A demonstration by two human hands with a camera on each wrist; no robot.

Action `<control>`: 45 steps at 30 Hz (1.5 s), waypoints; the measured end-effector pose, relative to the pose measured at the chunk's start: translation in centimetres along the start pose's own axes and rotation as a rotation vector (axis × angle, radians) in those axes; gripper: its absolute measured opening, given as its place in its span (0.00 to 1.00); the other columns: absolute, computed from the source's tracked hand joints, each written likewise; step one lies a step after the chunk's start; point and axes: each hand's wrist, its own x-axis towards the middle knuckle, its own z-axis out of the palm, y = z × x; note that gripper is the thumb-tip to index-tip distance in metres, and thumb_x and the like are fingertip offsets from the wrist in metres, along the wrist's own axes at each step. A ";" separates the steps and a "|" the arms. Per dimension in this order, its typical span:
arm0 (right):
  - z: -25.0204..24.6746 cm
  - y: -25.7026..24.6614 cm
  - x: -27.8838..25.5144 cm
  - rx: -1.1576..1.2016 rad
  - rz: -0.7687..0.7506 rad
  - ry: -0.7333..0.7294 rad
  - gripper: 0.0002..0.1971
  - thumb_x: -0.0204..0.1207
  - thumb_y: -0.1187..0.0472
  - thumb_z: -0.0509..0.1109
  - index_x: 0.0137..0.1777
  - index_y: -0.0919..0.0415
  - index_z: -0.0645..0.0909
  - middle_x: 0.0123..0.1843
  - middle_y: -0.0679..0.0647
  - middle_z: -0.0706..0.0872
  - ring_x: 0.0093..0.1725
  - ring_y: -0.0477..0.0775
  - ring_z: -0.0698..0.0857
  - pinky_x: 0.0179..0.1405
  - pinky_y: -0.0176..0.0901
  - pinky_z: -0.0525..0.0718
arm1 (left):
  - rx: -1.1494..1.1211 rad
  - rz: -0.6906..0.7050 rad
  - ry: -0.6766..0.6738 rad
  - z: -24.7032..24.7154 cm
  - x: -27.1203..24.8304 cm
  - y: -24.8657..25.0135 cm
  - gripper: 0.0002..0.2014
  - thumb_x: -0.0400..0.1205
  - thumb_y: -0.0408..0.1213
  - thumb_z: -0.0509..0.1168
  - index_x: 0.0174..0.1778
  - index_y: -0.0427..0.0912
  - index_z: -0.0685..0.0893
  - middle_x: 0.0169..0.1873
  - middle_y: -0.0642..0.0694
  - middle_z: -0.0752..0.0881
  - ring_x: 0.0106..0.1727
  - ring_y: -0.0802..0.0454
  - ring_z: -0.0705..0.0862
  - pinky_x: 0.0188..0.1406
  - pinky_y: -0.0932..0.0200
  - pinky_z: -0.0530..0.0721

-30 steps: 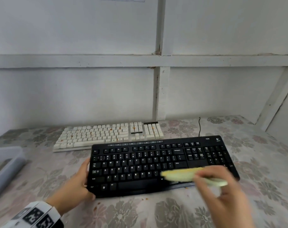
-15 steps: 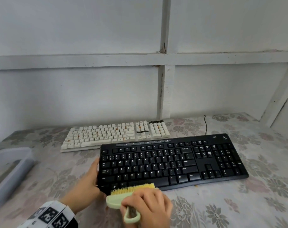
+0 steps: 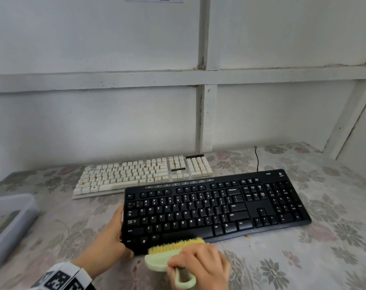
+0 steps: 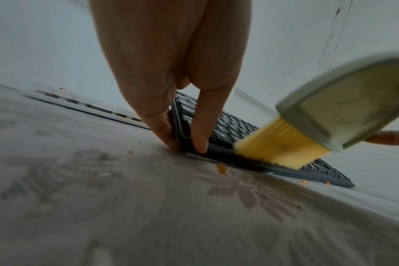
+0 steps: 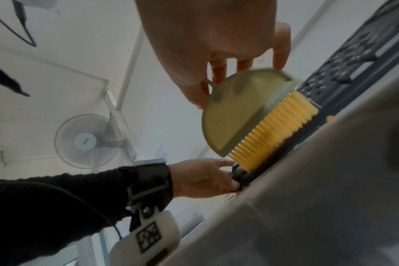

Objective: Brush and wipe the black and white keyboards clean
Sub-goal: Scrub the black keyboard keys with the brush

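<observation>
The black keyboard (image 3: 215, 208) lies in front of me on the flowered tablecloth (image 3: 303, 258). My left hand (image 3: 113, 237) grips its left end, thumb on top (image 4: 201, 126) and fingers at the edge. My right hand (image 3: 201, 264) holds a pale green brush (image 3: 163, 260) with yellow bristles (image 4: 278, 144). The bristles touch the keyboard's front edge near its left corner (image 5: 273, 129). The white keyboard (image 3: 142, 174), specked with orange crumbs, sits behind the black one.
A grey plastic tub (image 3: 8, 225) stands at the left edge of the table. Orange crumbs (image 4: 221, 168) lie on the cloth along the black keyboard's front edge. The keyboard's cable (image 3: 257, 158) runs back toward the white wall.
The brush swept from the lower right keys to the front left edge a second ago, then stayed there. The left hand kept its hold on the keyboard's left end.
</observation>
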 end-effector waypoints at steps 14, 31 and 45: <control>-1.2 1.4 0.2 0.041 -0.046 -0.006 0.06 0.64 0.43 0.67 0.38 0.38 0.74 0.40 0.36 0.72 0.43 0.32 0.70 0.53 0.37 0.67 | -0.032 -0.039 0.005 0.1 0.2 -0.4 0.50 0.55 0.20 0.66 0.58 0.79 0.61 0.50 0.48 0.87 0.55 0.47 0.85 0.51 0.49 0.84; -8.9 10.0 2.1 0.223 0.079 -0.031 0.04 0.69 0.48 0.71 0.43 0.40 0.81 0.41 0.37 0.83 0.42 0.38 0.81 0.40 0.31 0.79 | 0.014 -0.057 0.020 0.1 0.5 -0.7 0.54 0.62 0.13 0.66 0.59 0.81 0.56 0.52 0.47 0.86 0.55 0.46 0.84 0.55 0.44 0.83; -13.3 14.6 3.7 0.256 0.231 -0.025 0.10 0.68 0.60 0.78 0.37 0.43 0.82 0.38 0.41 0.85 0.39 0.40 0.83 0.39 0.21 0.76 | 0.023 -0.054 0.037 0.4 0.2 -0.2 0.50 0.53 0.28 0.69 0.57 0.84 0.55 0.51 0.49 0.86 0.54 0.48 0.86 0.55 0.43 0.83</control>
